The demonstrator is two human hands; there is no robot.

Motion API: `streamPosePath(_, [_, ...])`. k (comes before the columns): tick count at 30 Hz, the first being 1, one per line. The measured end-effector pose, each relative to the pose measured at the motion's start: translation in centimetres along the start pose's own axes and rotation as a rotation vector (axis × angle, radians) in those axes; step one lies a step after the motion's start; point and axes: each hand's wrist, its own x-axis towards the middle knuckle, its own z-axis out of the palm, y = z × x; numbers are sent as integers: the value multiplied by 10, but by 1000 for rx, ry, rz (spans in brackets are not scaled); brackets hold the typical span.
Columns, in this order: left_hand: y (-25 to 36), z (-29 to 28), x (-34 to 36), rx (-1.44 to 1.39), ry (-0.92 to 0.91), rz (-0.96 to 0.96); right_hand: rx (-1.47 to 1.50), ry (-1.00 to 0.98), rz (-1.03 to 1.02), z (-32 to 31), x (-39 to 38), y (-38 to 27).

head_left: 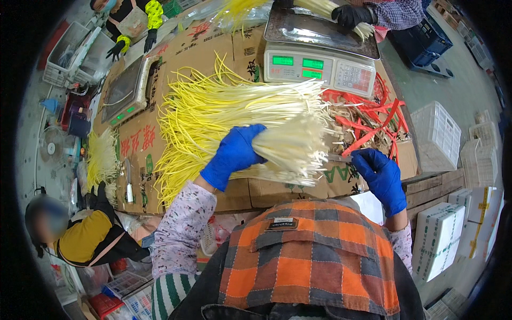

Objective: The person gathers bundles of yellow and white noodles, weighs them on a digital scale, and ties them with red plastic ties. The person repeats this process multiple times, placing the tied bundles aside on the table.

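A wide heap of yellow chives (202, 114) lies across the cardboard-covered table, yellow leaves to the left and pale stems to the right. My left hand (234, 154), in a blue glove, is closed around a bunch of yellow chives (293, 144) above the heap's near side; the bunch's white stem ends are blurred by motion. My right hand (380, 178), also blue-gloved, is closed to the right of the stem ends. A thin knife blade (340, 158) sticks out leftward from its fingers; the handle is hidden in the glove.
Beyond the heap stands a digital scale (320, 66), where another person's dark-gloved hand (352, 16) holds pale stems. Red ribbons (381, 114) and trimmings lie at the right. A second scale (128, 90) and a white-handled knife (129, 186) are at the left, near a person in yellow (82, 240).
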Motion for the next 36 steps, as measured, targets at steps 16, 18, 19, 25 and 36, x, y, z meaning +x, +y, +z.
streamPosePath(16, [13,-62,25,-824,-177,-384,71,-95,-84,22,11,-21])
streamPosePath(18, [11,-63,24,-871,-145,-395,90,-135,-187,33,18,-33])
streamPosePath(19, [5,-61,25,-887,-130,-388,132,-204,-162,38,21,-40])
streamPosePath(25, [9,-56,26,-876,-123,-336,279,-372,-110,75,33,-39])
streamPosePath(36, [-6,35,9,380,92,265,60,-364,41,74,18,14])
